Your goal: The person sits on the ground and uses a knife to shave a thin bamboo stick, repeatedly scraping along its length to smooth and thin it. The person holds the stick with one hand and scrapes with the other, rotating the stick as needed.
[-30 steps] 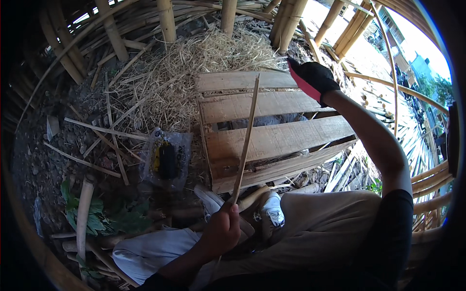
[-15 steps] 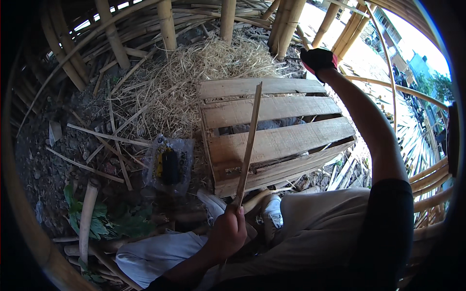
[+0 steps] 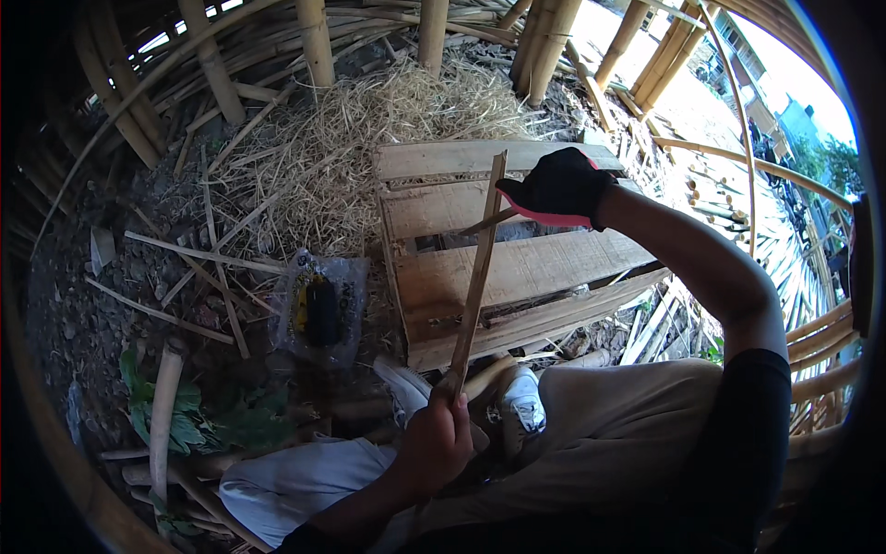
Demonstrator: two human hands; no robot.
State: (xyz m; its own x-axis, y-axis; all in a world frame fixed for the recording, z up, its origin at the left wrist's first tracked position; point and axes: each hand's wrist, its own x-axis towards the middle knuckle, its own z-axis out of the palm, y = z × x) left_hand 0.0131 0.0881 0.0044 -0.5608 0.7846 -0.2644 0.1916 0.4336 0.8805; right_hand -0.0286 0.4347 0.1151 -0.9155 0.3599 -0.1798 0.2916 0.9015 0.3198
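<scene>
My bare left hand [image 3: 434,445] is wrapped around the lower end of a split bamboo strip [image 3: 480,268], which stands upright and tilts slightly right. My right hand [image 3: 558,189], in a black and red glove, is closed beside the strip's upper end. From its fist a narrow knife blade [image 3: 489,222] reaches left to the strip, touching or crossing it; its handle is hidden in the glove. Behind both hands is a slatted wooden crate [image 3: 544,272], with grey material partly visible between its slats.
A heap of pale shavings [image 3: 323,166] lies beyond the crate. Left of it is a clear plastic bag [image 3: 318,300] holding a black and yellow item. Bamboo posts [image 3: 317,46] stand at the back. A cut bamboo pole [image 3: 166,415] and green leaves [image 3: 166,406] are at lower left.
My right hand has come from the far right, beyond the crate, down and left to the strip's upper part, bringing the blade to it. My left hand and the strip have hardly moved.
</scene>
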